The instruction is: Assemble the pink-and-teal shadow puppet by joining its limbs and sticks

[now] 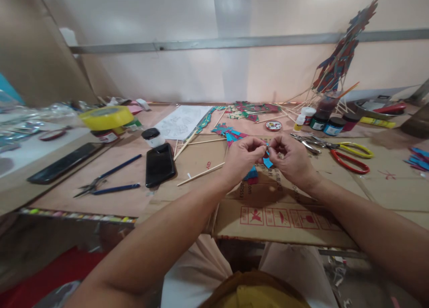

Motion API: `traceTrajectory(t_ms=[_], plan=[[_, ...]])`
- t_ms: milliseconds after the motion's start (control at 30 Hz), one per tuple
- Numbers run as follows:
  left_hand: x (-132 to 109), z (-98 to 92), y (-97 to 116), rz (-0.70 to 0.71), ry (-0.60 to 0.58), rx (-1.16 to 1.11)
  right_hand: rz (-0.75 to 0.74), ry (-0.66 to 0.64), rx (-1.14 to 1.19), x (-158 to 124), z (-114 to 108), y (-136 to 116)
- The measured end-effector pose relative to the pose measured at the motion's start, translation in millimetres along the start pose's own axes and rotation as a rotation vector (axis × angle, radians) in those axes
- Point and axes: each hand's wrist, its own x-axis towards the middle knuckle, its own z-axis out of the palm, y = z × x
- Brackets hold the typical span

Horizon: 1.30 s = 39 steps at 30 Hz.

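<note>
My left hand (246, 158) and my right hand (291, 160) meet above a flattened cardboard sheet (231, 214), thumbs and forefingers pinched together. A small bright blue piece (267, 162) shows between and just below the fingertips; its upper end is hidden by them. Beside and behind my left hand lies a painted blue and magenta cut-out (231, 134), partly covered by that hand. Some blue and dark red edge (251, 174) also shows under my left wrist. A thin wooden stick (201, 174) rests on the cardboard left of my hands.
Red-handled scissors (348, 161), yellow-handled scissors (358, 149) and paint jars (334, 126) stand or lie right. Left are a black phone (160, 165), blue-handled cutters (112, 176) and yellow tape (106, 117). Painted cut-outs on sticks (345, 53) rise at the back right.
</note>
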Motion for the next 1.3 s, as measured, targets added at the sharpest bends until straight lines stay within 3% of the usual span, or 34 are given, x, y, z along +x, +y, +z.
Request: traceTrajectory(t_ms=[100,200,400,500,733,1300], plan=[[3.0,-3.7,-2.8,0.022,-0.019,0.087,0.095,-0.118,0.071,6.8,-3.1,2.4],[6.1,-8.0,-4.4,0.065,-0.008,0.249,0.094,-0.192,0.037,11.2,-4.7,5.5],[10.3,-15.4,-3.7,0.099,-0.074,0.488,0.063,-0.192,-0.067,8.7,-3.1,7.0],[10.8,-16.5,-3.3,0.111,-0.050,0.533,0.073,-0.180,-0.043,6.9,-1.3,8.0],[8.5,-11.2,-2.8,0.038,-0.032,0.323,0.097,-0.163,0.071,8.2,0.4,11.2],[7.7,-5.0,-5.0,-0.085,-0.041,-0.009,0.044,-0.106,-0.002,3.8,1.7,13.8]])
